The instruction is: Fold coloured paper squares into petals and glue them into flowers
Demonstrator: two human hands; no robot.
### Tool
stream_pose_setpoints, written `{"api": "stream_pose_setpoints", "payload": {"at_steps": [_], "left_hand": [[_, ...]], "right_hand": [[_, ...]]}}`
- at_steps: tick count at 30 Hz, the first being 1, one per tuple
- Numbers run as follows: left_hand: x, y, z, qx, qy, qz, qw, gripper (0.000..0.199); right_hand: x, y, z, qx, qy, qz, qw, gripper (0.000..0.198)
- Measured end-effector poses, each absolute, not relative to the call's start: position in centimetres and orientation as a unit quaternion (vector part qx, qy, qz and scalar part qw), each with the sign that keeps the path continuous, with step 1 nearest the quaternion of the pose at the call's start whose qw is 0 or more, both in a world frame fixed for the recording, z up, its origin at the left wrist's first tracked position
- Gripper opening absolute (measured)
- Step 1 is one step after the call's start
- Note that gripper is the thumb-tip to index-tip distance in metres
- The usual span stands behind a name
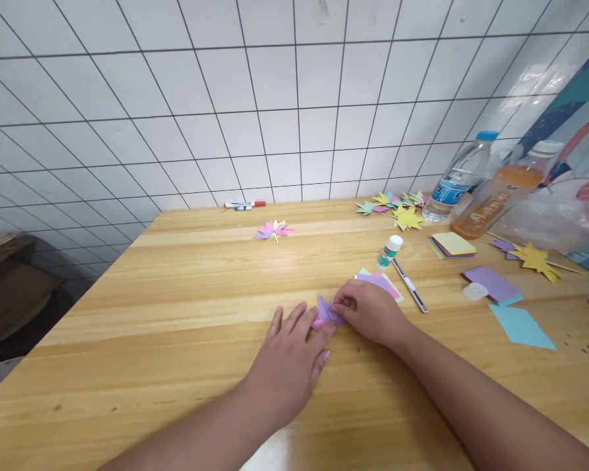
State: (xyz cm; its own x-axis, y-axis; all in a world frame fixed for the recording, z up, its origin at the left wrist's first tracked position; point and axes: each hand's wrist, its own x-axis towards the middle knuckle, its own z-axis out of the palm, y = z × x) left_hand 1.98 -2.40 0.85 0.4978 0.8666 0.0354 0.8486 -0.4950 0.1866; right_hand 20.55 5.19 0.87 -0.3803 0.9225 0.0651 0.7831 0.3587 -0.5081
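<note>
A small purple folded paper piece (324, 309) with pointed tips lies on the table, a pink paper part (317, 324) showing beneath it. My left hand (293, 363) rests flat with its fingers spread, the fingertips touching the near side of this paper. From the right, my right hand (373, 313) pinches the purple piece between thumb and index finger. Fingers hide part of the folded shape. Just behind my right hand sits a stack of coloured paper squares (377, 281). A glue stick (389, 253) stands upright beyond it, uncapped or not I cannot tell. A utility knife (410, 286) lies to its right.
Against the tiled wall are markers (244, 205). A pink paper leaf shape (273, 229) lies nearer. Yellow and green paper leaves (406, 218), a water bottle (454, 180) and an orange drink bottle (503, 190) occupy the back right. Blue paper (521, 326) and a white cap (475, 291) lie right.
</note>
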Motion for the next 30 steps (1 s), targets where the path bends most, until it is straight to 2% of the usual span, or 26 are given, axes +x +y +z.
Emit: {"api": "stream_pose_setpoints", "payload": {"at_steps": [13,18,30], "left_hand": [[1.9,-2.5,0.5,0.862,0.493,0.091,0.07,0.038],[2.2,-2.4,0.5,0.87,0.478,0.112,0.042,0.041],[2.1,-2.2,0.4,0.89,0.442,0.098,0.057,0.041]], "right_hand": [[19.9,5.0,1.3,-0.556,-0.794,0.195,0.151,0.009],[19.7,5.0,1.5,-0.567,-0.796,0.158,0.142,0.014],[19.0,5.5,1.1,-0.616,-0.771,0.115,0.112,0.023]]}}
